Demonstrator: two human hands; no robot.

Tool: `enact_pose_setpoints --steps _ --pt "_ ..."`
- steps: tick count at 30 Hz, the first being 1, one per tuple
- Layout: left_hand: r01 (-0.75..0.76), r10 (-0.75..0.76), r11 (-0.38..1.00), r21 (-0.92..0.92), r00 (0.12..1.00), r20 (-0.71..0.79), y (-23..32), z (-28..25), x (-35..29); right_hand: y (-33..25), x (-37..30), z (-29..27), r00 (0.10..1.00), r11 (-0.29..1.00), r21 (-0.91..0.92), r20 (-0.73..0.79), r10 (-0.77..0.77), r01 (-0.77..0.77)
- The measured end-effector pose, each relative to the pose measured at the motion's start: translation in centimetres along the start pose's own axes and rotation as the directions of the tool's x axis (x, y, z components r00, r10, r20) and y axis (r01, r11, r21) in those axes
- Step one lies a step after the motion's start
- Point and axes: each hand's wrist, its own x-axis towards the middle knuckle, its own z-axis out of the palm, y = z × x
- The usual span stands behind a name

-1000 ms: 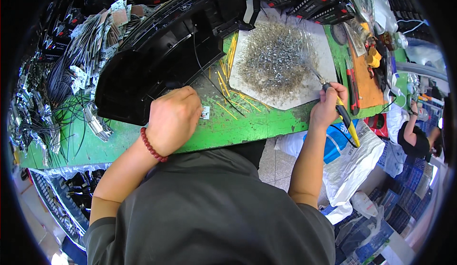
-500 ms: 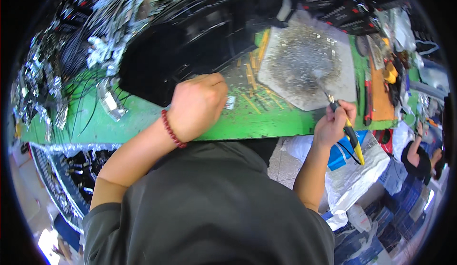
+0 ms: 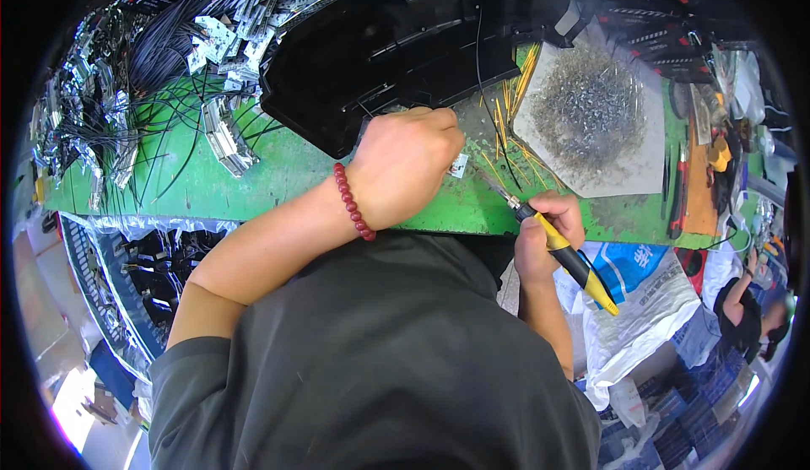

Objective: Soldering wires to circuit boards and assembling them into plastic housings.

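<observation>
My right hand (image 3: 534,255) grips a yellow-and-black soldering iron (image 3: 582,270), its metal tip pointing up and left, close to my left hand. Fingers curled, my left hand (image 3: 409,162) is closed above the front of the green bench; whatever it holds is hidden under the knuckles. A small white piece (image 3: 458,165) shows just beside those fingers. Behind that hand lies a long black plastic housing (image 3: 337,73). One thin black wire (image 3: 481,65) runs down over the housing toward the iron's tip.
A pale pad (image 3: 540,120) covered with grey solder debris lies right of centre, with yellow sticks (image 3: 499,124) beside it. Metal strips with black wires (image 3: 226,137) pile up at the left. Tools (image 3: 679,191) lie at the right; a white sack (image 3: 650,318) hangs below the bench edge.
The soldering iron in my right hand has come away from the debris pad, leftward toward my left hand. My left hand stays closed. The whole view has shifted somewhat.
</observation>
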Motion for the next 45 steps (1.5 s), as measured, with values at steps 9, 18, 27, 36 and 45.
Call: enact_pose_setpoints --steps 9,18,27,36,45 --pt "0.002 -0.002 1.000 0.016 1.000 0.009 -0.1 0.0 0.1 -0.1 0.2 0.1 0.999 0.998 -0.066 0.036 0.008 -0.005" --pt "0.014 -0.017 0.999 0.052 0.999 0.050 0.0 0.0 0.3 -0.3 0.4 0.4 0.998 0.994 -0.110 0.052 0.030 -0.024" --pt "0.013 -0.016 0.998 0.057 0.998 0.055 0.0 -0.2 0.4 0.0 0.3 0.2 1.000 0.998 -0.064 0.010 -0.003 0.003" --pt "0.006 -0.012 0.995 0.095 0.998 0.067 0.2 -0.1 0.6 0.2 0.2 0.1 1.000 0.997 -0.075 0.026 -0.008 0.010" --pt "-0.001 -0.004 0.989 0.149 0.999 0.031 0.9 0.1 0.8 0.1 0.2 0.2 1.000 0.995 -0.097 0.030 -0.008 0.011"
